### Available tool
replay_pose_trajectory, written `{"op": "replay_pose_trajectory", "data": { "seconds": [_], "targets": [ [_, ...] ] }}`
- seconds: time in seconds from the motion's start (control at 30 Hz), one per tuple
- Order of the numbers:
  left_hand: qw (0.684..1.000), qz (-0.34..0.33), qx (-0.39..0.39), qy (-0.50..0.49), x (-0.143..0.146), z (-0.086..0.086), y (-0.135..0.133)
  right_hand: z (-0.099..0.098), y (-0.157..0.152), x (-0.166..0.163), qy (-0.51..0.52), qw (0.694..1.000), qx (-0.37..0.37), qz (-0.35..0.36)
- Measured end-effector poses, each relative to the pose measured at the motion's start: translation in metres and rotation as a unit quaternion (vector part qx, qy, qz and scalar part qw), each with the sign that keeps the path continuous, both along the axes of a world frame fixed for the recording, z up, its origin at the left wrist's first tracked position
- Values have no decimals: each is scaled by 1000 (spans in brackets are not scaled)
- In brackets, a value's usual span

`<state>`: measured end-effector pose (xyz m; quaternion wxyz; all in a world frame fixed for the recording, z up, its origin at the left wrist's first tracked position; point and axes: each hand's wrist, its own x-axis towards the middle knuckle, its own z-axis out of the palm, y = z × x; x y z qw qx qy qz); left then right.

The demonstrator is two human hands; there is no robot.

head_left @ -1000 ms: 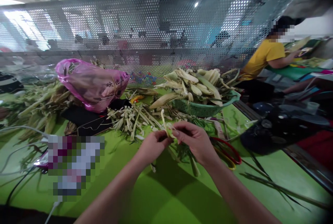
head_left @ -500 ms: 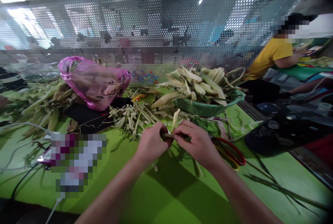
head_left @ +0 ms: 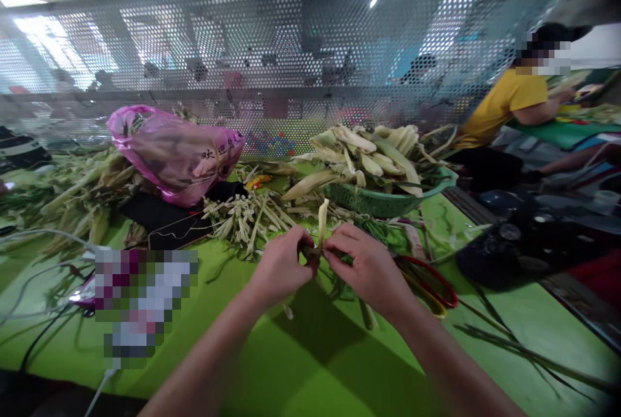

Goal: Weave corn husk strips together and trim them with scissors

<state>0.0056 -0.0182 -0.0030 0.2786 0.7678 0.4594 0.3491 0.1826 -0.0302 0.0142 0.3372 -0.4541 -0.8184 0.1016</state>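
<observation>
A pale corn husk strip (head_left: 323, 218) stands upright between my two hands, over the green tabletop (head_left: 218, 339). My left hand (head_left: 284, 265) is closed, thumb and fingers pinching the strip's lower part. Against it, the thumb and fingertips of my right hand (head_left: 361, 263) pinch the same strip. The lower end is mostly hidden by the fingers. Cut pale pieces of husk (head_left: 250, 220) lie heaped just beyond my left hand. Beside my right wrist are red and yellow loops (head_left: 434, 281), perhaps handles; what they belong to is partly hidden.
A green basket (head_left: 383, 202) heaped with corn husks stands behind my right hand. Left of it sits a pink plastic bag (head_left: 179, 155). Cables and a blurred-out device (head_left: 150, 300) lie at left. Long stalks (head_left: 524, 352) lie at right. A person in yellow (head_left: 509, 103) sits beyond.
The husk strip has turned from a rightward lean to nearly upright, and its tip has shifted slightly left. Both hands stay in nearly the same place, still pinching.
</observation>
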Motion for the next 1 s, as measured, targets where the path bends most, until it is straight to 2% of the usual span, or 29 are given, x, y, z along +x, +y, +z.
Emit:
{"op": "replay_pose_trajectory", "data": {
  "seconds": [0.17, 0.5, 0.77, 1.0],
  "targets": [
    [995, -62, -56, -50, -10, 3, 8, 1, 1, 4, 4, 1000, -9, 4],
    [990, -47, -75, -110, -13, 0, 13, 3, 3, 6, 14, 999, -32, 10],
    [987, -50, -92, -124, -13, 1, 14, -2, 5, 6, 69, 996, -40, -24],
    [980, -57, -121, -146, -11, -1, 14, -1, 2, 3, 52, 997, -43, -23]
  ]
}}
